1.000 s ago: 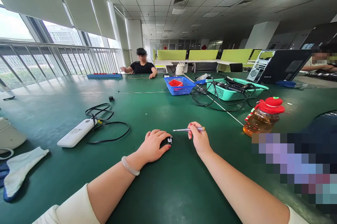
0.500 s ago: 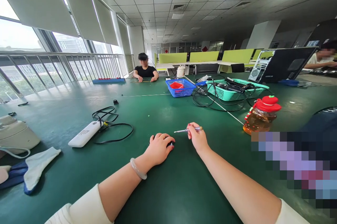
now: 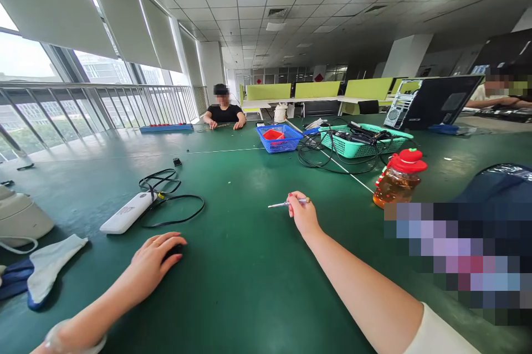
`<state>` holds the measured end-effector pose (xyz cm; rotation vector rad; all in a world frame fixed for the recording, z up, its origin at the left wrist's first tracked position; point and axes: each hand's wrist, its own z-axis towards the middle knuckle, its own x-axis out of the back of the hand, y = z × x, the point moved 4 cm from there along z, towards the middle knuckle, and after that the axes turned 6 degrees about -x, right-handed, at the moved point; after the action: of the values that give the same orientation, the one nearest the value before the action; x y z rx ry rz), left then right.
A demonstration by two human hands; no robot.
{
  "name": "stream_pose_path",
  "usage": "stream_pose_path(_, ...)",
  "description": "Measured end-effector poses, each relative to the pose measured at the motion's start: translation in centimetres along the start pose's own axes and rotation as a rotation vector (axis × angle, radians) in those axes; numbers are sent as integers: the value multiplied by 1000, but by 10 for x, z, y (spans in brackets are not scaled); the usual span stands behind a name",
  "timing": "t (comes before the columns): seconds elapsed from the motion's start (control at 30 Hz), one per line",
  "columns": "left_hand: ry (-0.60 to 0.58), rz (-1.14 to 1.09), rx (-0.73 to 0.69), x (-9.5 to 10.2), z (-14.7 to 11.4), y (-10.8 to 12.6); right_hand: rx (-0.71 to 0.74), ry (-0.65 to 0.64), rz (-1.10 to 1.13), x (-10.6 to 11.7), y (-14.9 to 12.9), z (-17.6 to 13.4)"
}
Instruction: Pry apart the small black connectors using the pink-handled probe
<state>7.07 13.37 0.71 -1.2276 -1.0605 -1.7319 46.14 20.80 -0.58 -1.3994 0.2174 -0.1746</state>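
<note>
My right hand (image 3: 304,214) grips a slim screwdriver (image 3: 279,205) above the middle of the green table (image 3: 249,293). Its thin metal shaft points left, and a brownish handle end sticks out behind my fingers. My left hand (image 3: 155,260) is low over the tabletop on the left, palm down. Its fingers and thumb curl round a dark patch, mostly hidden, which I cannot make out. Beyond that hand lies a white power strip (image 3: 128,213) with a looped black cable (image 3: 195,197).
A blue basket (image 3: 280,144), a teal basket (image 3: 353,149) of black cables and a red-lidded jar (image 3: 399,179) stand ahead and right. A computer case (image 3: 440,102) is behind. A blue-and-white glove (image 3: 52,271) lies left. A person (image 3: 224,110) sits across the table.
My left hand has moved left and towards me, away from the screwdriver tip. The small dark thing under it no longer shows at its former spot. My right hand still holds the screwdriver.
</note>
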Motion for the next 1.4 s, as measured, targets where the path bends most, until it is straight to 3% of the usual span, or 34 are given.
stream_pose_path(0.1, 20, 56, 70, 11, -12, -35, -7, 1, 6, 0, 1, 0)
stream_pose_path(0.2, 69, 108, 124, 18, -18, -51, -12, 5, -1, 1, 1, 0)
stream_pose_path(0.37, 154, 68, 86, 27, -20, -49, -8, 10, -20, 1, 0, -2)
stream_pose_path(0.6, 372, 1, 216, 57, -31, -49, -9, 26, -23, 2, -1, -3)
stream_pose_path(0.73, 364, -93, 274, 63, -34, -49, -10, 29, -21, 2, -1, -2)
stream_pose_path(0.9, 340, -198, 173, 61, -35, -55, -14, 27, -13, 2, -1, -2)
stream_pose_path(1.0, 291, -221, 210, 59, -39, -66, -12, 27, -5, 2, 0, -2)
stream_pose_path(1.2, 189, 36, 435, 65, -44, -66, -11, 22, 0, 3, 2, -1)
stream_pose_path(1.4, 138, 109, 450, 65, -40, -53, -26, 17, -8, 3, -2, -4)
